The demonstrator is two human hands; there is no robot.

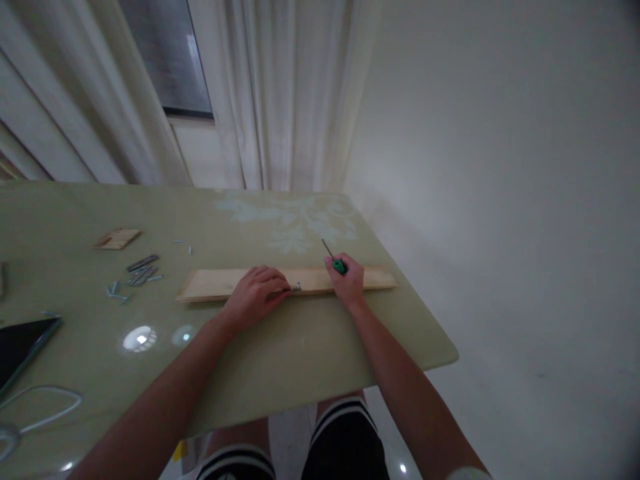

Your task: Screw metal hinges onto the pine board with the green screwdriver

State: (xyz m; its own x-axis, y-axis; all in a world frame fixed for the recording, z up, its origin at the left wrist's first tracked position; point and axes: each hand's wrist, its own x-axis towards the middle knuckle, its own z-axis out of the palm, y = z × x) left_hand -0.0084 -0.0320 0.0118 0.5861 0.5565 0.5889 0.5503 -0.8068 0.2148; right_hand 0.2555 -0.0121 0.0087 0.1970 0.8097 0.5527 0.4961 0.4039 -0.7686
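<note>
A long pale wooden board (pixel 315 277) lies flat across the table in front of me. My left hand (pixel 257 292) rests over its middle, thumb and fingers closed on a small metal piece (pixel 296 287) at the board's near edge; the fingers cover much of this piece, so its kind is unclear. Wrapped in my right hand (pixel 347 280) is a screwdriver (pixel 339 266) with a green handle. Its thin shaft points up and away to the left, clear of the metal piece. This hand sits over the right part of the board.
Left of the board lie several metal strips (pixel 143 270) and loose screws (pixel 116 292). A small wooden piece (pixel 117 239) is farther back. A dark flat device (pixel 25 347) and a white cable (pixel 45 393) occupy the left side. The wall (pixel 500 200) stands beside the table's right edge.
</note>
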